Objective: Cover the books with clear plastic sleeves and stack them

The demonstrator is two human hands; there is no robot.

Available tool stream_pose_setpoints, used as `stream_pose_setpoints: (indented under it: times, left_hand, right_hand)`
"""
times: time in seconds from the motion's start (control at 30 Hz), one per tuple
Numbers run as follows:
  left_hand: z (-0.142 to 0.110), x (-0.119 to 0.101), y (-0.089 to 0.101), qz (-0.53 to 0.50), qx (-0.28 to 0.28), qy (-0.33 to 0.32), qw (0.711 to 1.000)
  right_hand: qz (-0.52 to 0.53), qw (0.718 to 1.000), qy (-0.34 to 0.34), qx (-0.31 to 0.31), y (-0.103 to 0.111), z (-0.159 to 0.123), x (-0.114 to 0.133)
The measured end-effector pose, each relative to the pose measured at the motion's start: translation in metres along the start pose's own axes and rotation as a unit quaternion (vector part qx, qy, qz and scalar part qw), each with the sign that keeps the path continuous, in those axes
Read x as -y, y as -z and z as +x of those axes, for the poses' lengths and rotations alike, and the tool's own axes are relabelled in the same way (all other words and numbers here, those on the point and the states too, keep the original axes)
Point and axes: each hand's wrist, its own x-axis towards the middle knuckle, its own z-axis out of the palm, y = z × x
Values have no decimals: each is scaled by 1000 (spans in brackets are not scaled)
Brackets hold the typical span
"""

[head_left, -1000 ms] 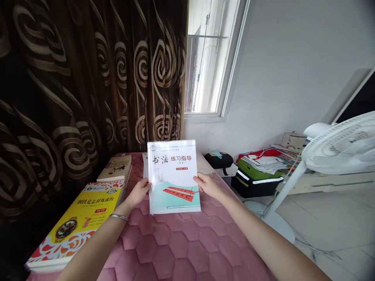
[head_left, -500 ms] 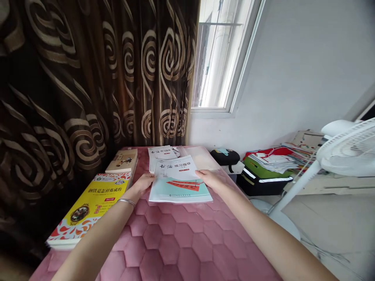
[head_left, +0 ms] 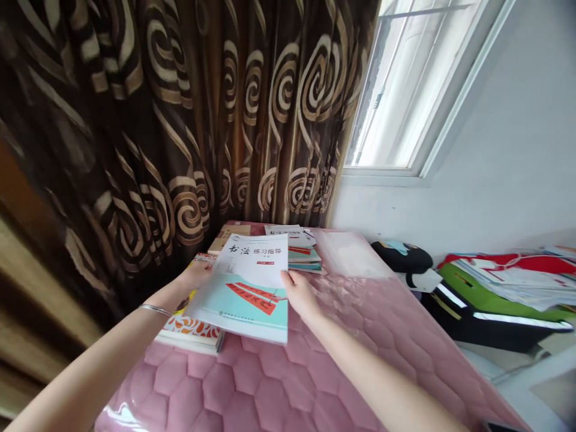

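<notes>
A white and teal calligraphy workbook (head_left: 245,279) with a red banner on its cover is held up between both hands. My left hand (head_left: 197,276) grips its left edge, fingers partly hidden by the book. On the right edge, my right hand (head_left: 300,293) pinches it with thumb and fingers. Beneath and behind it lies a yellow, white and orange patterned book (head_left: 191,330), mostly covered. Similar calligraphy workbooks (head_left: 306,257) sit in a pile behind, and a tan-covered book (head_left: 218,244) lies near the curtain.
Pink hexagon-patterned padding under clear plastic (head_left: 270,384) covers the table. A whitish clear sheet (head_left: 353,255) lies at the back. A black case (head_left: 402,257) and a green and black box (head_left: 490,300) with papers stand at right. A brown curtain (head_left: 252,120) hangs behind.
Both hands have carried the workbook left, from in front of the workbook pile to over the yellow book. The camera view has turned left, and the fan has mostly left the picture.
</notes>
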Motion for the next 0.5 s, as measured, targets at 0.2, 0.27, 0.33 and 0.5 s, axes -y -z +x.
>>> stream_pose_setpoints:
  times: [0.2,0.27,0.33,0.5]
  left_hand:
    - [-8,53,41,98,-86,29,991]
    - [-7,67,48,128,-98,33,986]
    - [-5,78,51,157,-107,31,981]
    - [0,97,53,223,-116,16,968]
  right_hand:
    - [-10,1000,-1,20,-81,-7,24]
    - [-12,1000,-8,25,-99,-9,26]
    - [-16,999,-13,26,-113,-9,28]
    - [-25,998,-37,38,-133,-11,29]
